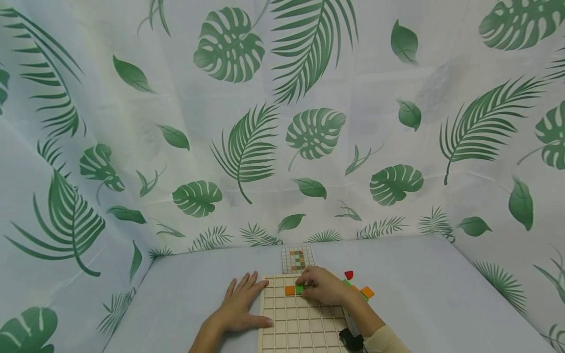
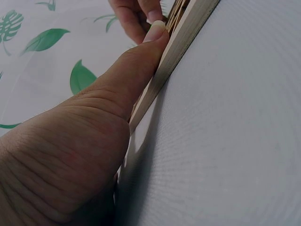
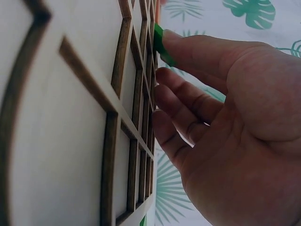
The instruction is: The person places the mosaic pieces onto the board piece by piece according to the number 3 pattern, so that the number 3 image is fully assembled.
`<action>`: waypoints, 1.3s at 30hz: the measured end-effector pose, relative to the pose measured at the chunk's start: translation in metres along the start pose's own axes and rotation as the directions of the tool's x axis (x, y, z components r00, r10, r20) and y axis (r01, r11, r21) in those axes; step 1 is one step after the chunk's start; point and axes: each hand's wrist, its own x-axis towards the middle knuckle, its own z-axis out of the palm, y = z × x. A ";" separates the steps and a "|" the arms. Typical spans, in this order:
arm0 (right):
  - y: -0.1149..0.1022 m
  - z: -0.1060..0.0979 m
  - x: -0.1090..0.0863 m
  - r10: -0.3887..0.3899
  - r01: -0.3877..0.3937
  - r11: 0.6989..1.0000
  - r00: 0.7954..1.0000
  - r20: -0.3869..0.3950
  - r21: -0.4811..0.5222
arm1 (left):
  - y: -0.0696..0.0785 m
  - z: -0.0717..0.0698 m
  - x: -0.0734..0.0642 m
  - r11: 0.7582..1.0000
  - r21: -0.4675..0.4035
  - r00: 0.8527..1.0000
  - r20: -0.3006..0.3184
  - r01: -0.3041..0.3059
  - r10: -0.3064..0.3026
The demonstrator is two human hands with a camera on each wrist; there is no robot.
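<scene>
A wooden grid board lies flat on the table. My right hand pinches a green square tile between thumb and finger at a cell near the board's far edge. The right wrist view shows the green tile tilted against the grid, its other fingertips close to the board. Beside it on the left, an orange square tile sits in a cell. My left hand rests with spread, straight fingers along the board's left edge, the thumb lying on the rim.
Beyond the board is a small card printed with a grid of coloured squares. To the right lie a red rounded piece, an orange tile and several others, partly behind the right arm. A leaf-patterned cloth hangs behind the table.
</scene>
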 end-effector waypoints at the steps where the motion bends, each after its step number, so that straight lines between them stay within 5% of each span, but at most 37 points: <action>1: -0.001 0.000 0.000 0.001 -0.001 1.000 1.000 0.003 -0.002 | 0.000 0.000 0.000 1.000 0.002 1.000 0.000 -0.001 0.001; 23: -0.002 0.000 0.000 0.018 -0.018 0.999 1.000 -0.002 0.027 | -0.001 0.000 0.001 1.000 0.002 1.000 0.011 0.005 -0.005; 39: -0.014 -0.020 -0.009 -0.007 -0.003 0.999 0.980 -0.199 -0.047 | -0.004 0.001 0.002 1.000 -0.003 1.000 0.002 -0.004 0.004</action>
